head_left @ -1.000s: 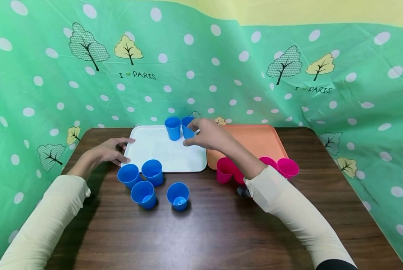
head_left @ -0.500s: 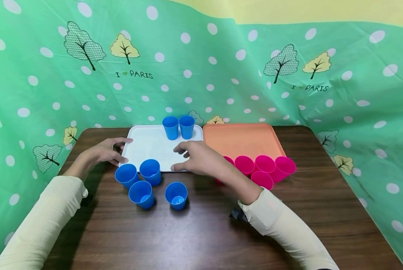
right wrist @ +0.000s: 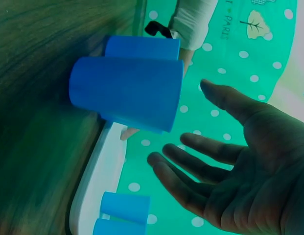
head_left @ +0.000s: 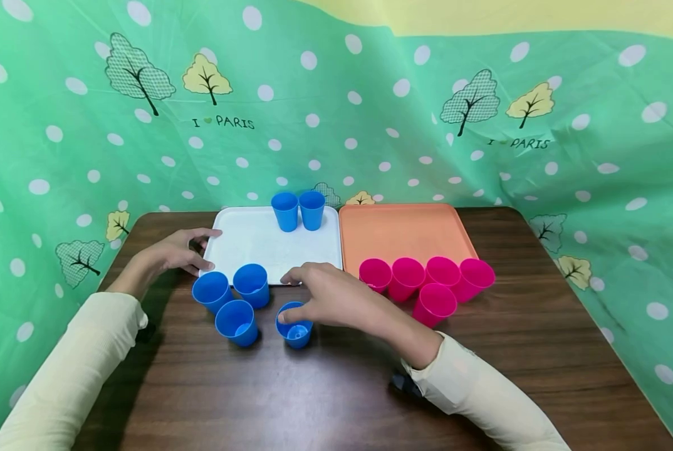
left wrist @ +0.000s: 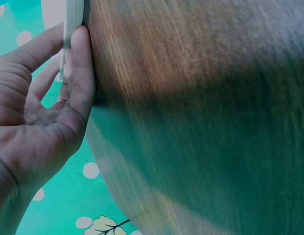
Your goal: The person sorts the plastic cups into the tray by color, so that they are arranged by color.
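My left hand (head_left: pixel 175 250) holds the left edge of the white tray (head_left: pixel 240 244), thumb and fingers at its rim; the left wrist view shows the hand (left wrist: pixel 49 98) close up at the tray's edge (left wrist: pixel 72 24). Over the single blue cup (head_left: pixel 297 338) on the table hovers my right hand (head_left: pixel 336 297), thumb and fingers spread. In the right wrist view a blue cup (right wrist: pixel 127 93) stands in front of the spread fingers (right wrist: pixel 200 166), apart from them. Two blue cups (head_left: pixel 285 213) stand at the tray's back right.
Left of the single cup, three blue cups (head_left: pixel 237 322) stand grouped before the white tray. An orange tray (head_left: pixel 406 232) adjoins it on the right, with several pink cups (head_left: pixel 435 305) along its front. A patterned green curtain (head_left: pixel 336 100) hangs behind the wooden table (head_left: pixel 257 401).
My right hand has come away from the two blue cups at the back of the white tray. It has moved toward me, over the single blue cup. The left hand stays put.
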Demonstrator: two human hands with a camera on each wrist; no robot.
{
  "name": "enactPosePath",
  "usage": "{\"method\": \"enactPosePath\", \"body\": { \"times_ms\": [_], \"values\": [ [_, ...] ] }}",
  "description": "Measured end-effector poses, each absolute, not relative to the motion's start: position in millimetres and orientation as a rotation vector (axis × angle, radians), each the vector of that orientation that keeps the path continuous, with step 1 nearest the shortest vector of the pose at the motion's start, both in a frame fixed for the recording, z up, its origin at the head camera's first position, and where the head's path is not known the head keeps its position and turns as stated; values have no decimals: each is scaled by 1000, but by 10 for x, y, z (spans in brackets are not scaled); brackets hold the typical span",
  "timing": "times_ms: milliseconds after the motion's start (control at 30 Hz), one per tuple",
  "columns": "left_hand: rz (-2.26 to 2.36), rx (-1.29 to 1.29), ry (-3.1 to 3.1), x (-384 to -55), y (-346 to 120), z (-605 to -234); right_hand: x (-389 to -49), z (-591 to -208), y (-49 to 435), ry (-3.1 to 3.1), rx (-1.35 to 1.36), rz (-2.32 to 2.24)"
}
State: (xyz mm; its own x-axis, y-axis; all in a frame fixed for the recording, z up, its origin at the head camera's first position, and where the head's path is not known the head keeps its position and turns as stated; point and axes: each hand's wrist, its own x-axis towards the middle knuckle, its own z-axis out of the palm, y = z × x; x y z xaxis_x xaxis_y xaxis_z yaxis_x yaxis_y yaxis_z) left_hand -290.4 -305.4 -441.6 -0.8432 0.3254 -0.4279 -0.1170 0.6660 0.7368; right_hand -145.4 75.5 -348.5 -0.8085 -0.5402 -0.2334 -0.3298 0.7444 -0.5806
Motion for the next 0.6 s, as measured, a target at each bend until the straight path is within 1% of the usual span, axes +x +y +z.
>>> {"method": "enactPosePath", "body": {
  "times_ms": [267,600],
  "values": [
    [1095,165,2337,-2916,-3047,-4412,-1395,-3510,790,2543,-730,-662],
    [1067,170,2362,-2889,-3030,-4396,-1391,-3571,782,2506,-731,-625]
  ]
}}
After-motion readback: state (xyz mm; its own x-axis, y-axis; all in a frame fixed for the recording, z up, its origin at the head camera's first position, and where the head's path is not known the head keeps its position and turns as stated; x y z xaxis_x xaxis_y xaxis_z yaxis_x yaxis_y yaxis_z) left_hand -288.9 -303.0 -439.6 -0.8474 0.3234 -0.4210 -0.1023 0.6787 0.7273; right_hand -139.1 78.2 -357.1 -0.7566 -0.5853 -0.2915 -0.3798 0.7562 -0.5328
